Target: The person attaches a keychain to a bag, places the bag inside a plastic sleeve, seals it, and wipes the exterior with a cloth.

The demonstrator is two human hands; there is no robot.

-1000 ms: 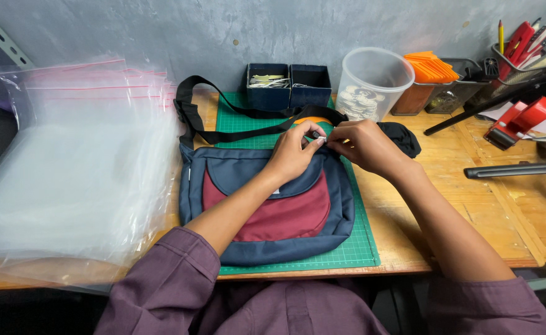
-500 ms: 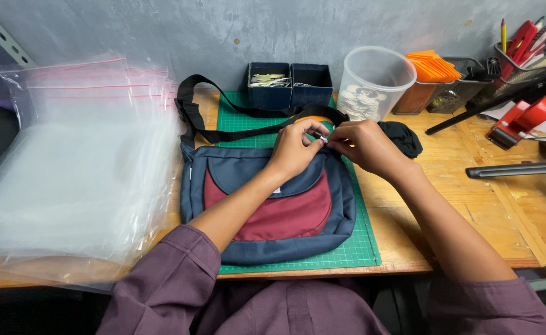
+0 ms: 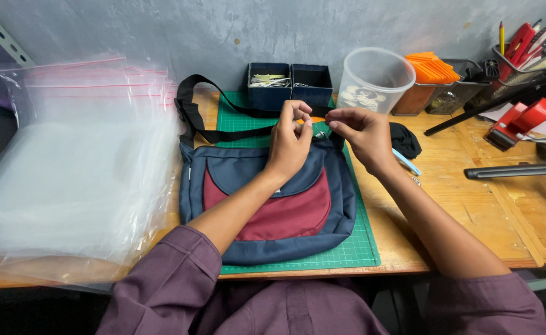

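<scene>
Both hands pinched shut at the bag's (image 3: 267,205) top edge: left hand (image 3: 290,146) and right hand (image 3: 361,133) nip a small metal piece (image 3: 318,132); bag below the grip on the desk (image 3: 471,211); fastening looks unfinished.

The bag (image 3: 267,205) lies on the cutting mat (image 3: 360,248) (plastic sleeves (image 3: 68,174) left, tub (image 3: 375,77) behind).

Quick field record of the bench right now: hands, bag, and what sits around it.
left hand: over the bag's top edge, fingers pinching something small; what it is cannot be told
right hand: beside it, pinching at the same spot
bag: navy and maroon, flat on the green cutting mat
strap: black, looped to the upper left
left of bag: stack of clear zip bags
behind: two dark boxes, clear plastic tub
</scene>
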